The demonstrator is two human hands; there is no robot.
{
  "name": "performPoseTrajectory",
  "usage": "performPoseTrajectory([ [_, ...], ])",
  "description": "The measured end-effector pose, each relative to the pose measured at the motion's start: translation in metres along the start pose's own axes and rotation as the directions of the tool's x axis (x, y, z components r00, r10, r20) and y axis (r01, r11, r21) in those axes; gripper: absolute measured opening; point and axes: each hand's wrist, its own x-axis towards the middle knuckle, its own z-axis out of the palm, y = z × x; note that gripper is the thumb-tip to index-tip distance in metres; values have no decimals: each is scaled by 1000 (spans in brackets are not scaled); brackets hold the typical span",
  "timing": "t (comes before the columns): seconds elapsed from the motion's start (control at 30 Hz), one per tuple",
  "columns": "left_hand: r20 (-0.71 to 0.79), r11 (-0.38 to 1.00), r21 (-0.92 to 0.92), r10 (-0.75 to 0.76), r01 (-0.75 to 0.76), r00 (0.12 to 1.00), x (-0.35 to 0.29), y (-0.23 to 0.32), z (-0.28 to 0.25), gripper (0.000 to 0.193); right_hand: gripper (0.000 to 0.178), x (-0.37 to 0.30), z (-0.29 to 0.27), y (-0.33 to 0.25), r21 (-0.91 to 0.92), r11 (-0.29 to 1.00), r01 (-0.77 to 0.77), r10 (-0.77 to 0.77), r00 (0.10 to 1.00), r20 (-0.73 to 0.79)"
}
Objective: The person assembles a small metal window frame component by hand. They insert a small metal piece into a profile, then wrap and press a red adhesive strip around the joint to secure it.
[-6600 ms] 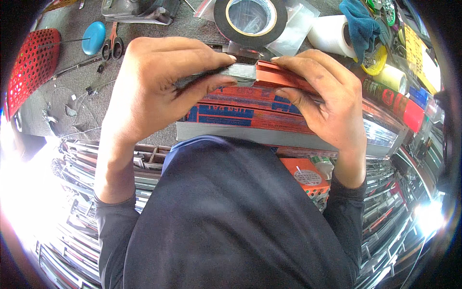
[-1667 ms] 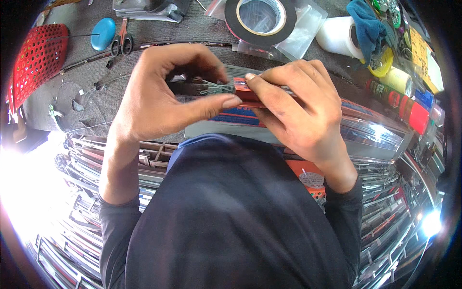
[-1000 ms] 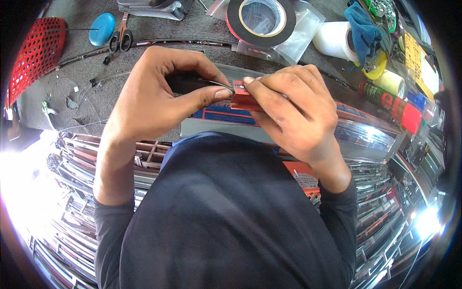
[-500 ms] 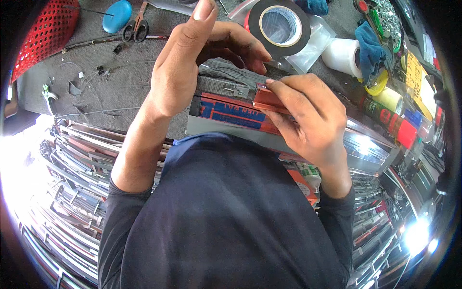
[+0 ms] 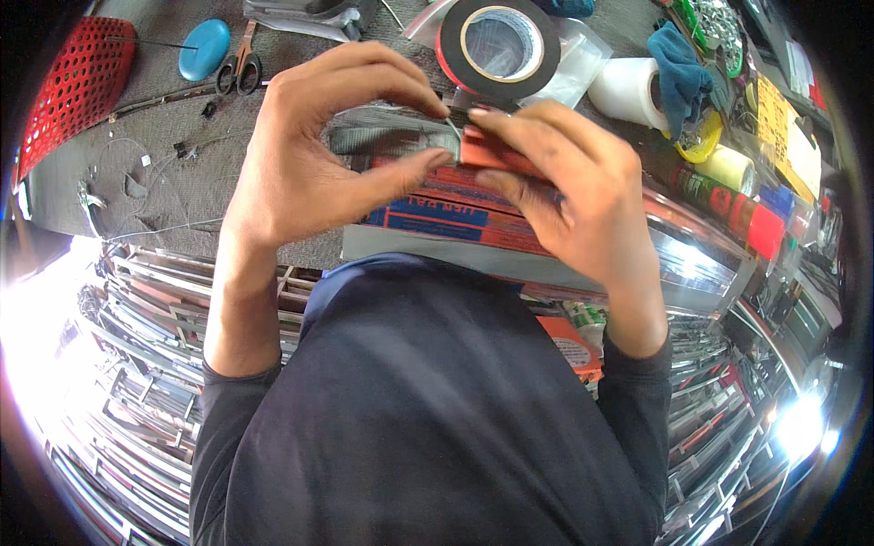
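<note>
My right hand (image 5: 587,182) grips a short reddish-brown profile (image 5: 496,155), fingers over its far edge and thumb on its near side. My left hand (image 5: 300,155) curves in a C around the end of a folded grey mesh (image 5: 391,136). Its thumb and fingertips close on the near and far sides of that end, right beside the profile. A thin pale strand (image 5: 453,132) shows between the two hands. Just how the mesh meets the profile is hidden by my fingers. Under both lies a red-orange box (image 5: 437,214) with blue print.
Beyond my hands are a black tape roll (image 5: 510,55), scissors (image 5: 238,68), a blue disc (image 5: 203,50) and a red perforated basket (image 5: 82,91). To the right are a white roll (image 5: 624,93), a blue cloth (image 5: 681,77) and a spray can (image 5: 728,209). Long metal profiles (image 5: 137,337) lie below the bench.
My left hand has come down from its raised position, and its fingers now surround the mesh end beside the profile. My right hand, with the profile, has shifted slightly left and away from me.
</note>
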Motion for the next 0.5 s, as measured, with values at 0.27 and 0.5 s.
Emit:
performPoseTrajectory([
  [0.27,-55,990,91,-99,103,994,-6,-15,2,30,30,20,-3,25,54,999,-6,3,998,65],
  [0.5,-40,942,-142,-313,304,949,-9,1,8,30,38,3,3,5,61,995,-74,79,992,-94],
])
